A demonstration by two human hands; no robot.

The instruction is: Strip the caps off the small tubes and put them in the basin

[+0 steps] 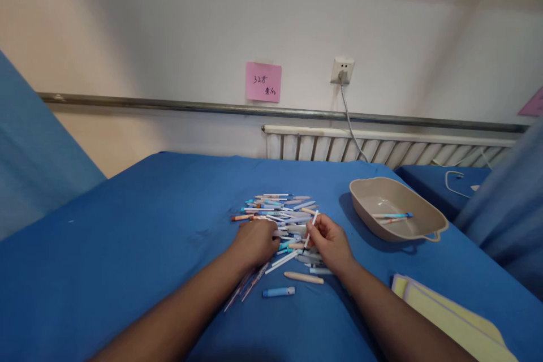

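Note:
A heap of several pens and markers (280,212) lies on the blue table cover (139,237). My right hand (331,243) pinches a thin white pen (311,229) upright over the near side of the heap. My left hand (257,240) rests closed on the heap's left side, its fingers curled on a pale pen part I cannot name. A peach-coloured marker (303,278) and a short blue cap (278,292) lie loose nearer to me.
A beige oval tray (424,232) with two pens (392,216) inside stands right of the heap. Yellow and white paper (453,317) lies at the near right edge. A radiator (382,147), a wall socket (342,70) and a pink note (263,82) are behind.

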